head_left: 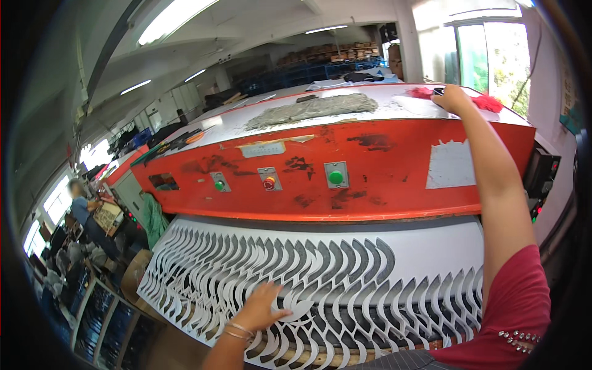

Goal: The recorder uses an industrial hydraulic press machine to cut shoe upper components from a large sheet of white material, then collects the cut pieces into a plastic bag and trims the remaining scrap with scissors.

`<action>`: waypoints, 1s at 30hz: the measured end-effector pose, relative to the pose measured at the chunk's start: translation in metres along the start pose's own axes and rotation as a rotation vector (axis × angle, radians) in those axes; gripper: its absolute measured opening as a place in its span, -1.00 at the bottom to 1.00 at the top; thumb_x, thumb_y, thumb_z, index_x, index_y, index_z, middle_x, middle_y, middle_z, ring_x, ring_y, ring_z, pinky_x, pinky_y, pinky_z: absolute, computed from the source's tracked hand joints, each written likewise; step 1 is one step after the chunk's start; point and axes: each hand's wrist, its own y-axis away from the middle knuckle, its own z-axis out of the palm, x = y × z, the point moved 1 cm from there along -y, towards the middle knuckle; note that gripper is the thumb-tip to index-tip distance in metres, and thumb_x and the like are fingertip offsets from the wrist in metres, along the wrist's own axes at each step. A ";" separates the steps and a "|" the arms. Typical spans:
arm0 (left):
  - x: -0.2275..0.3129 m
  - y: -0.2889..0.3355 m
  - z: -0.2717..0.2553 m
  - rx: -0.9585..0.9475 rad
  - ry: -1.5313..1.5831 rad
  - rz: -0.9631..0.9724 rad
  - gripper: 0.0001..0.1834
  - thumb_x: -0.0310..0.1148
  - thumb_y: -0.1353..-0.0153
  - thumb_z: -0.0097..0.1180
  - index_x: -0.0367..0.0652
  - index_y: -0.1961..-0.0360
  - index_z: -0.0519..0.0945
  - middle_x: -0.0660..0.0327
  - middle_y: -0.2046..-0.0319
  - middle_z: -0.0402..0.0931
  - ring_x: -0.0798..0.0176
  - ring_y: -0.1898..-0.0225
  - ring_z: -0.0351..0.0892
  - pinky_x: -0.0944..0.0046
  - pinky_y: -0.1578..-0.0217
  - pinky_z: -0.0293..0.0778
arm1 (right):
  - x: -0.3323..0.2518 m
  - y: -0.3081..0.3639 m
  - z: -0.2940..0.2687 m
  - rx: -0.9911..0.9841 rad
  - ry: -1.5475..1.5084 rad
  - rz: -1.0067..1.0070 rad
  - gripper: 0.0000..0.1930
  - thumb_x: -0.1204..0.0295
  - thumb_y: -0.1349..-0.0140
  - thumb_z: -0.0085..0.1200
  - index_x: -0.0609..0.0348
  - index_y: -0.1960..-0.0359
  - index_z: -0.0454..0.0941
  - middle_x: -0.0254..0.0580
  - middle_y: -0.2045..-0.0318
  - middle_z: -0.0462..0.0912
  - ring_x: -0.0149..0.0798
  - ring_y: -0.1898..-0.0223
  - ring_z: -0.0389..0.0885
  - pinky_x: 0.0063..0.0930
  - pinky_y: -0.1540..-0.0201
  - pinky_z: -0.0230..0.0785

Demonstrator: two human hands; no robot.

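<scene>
The left hand [262,308] at six o'clock spreads loosely over a white crescent-cut sheet [438,246], perhaps steadying it; the right hand [454,100] at one grips a black object [438,91].

Left fingers [269,292] over a curve-cut white sheet [431,250].

From the person's head, the fisheye view is looking forward and down. It is facing a red machine [394,172] across a nearer white sheet [438,248].
</scene>
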 end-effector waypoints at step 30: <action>0.323 -0.511 -0.108 0.401 -0.092 0.242 -0.26 0.34 -0.11 -0.11 -0.01 -0.09 0.53 -0.02 -0.03 0.50 -0.02 -0.09 0.47 0.10 -0.08 0.36 | 0.066 -0.051 -0.004 0.041 0.020 -0.294 -0.41 -0.18 0.05 0.13 0.20 0.39 0.68 0.05 0.37 0.66 -0.02 0.31 0.62 -0.24 0.20 0.44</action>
